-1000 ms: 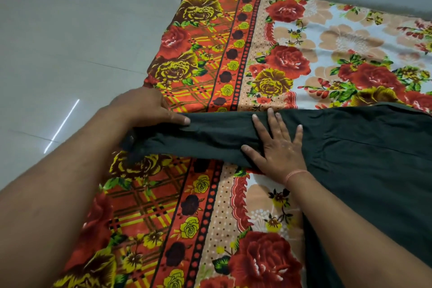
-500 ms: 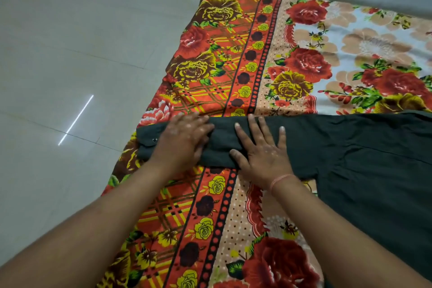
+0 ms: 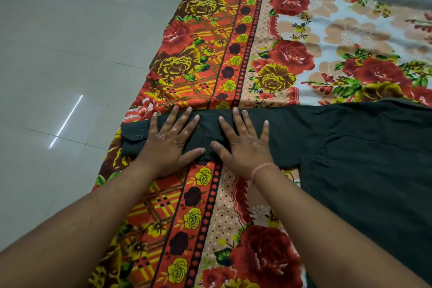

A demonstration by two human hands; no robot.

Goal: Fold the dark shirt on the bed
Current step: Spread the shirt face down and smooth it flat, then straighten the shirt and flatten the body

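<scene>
Shirt: we found the dark shirt [image 3: 350, 159] flat on the bed [image 3: 233, 30], body at right, one sleeve [image 3: 294, 128] stretched leftward.
Left hand: the left hand [image 3: 168, 145] lay flat, fingers spread, pressing the sleeve just beside the buttoned cuff [image 3: 133, 140].
Right hand: the right hand [image 3: 243, 145] lay flat and spread on the sleeve, its thumb near the left thumb, gripping nothing.
Wrist: we noted a pink thread band [image 3: 261, 168] on the right wrist.
Doubt: we could not tell whether the sleeve was doubled under the palms.

left hand [image 3: 168, 145] flat on dark green fabric shirt [image 3: 350, 154] sleeve, 9 o'clock | right hand [image 3: 243, 145] flat beside it | floral patterned bedsheet [image 3: 233, 37] beneath
</scene>
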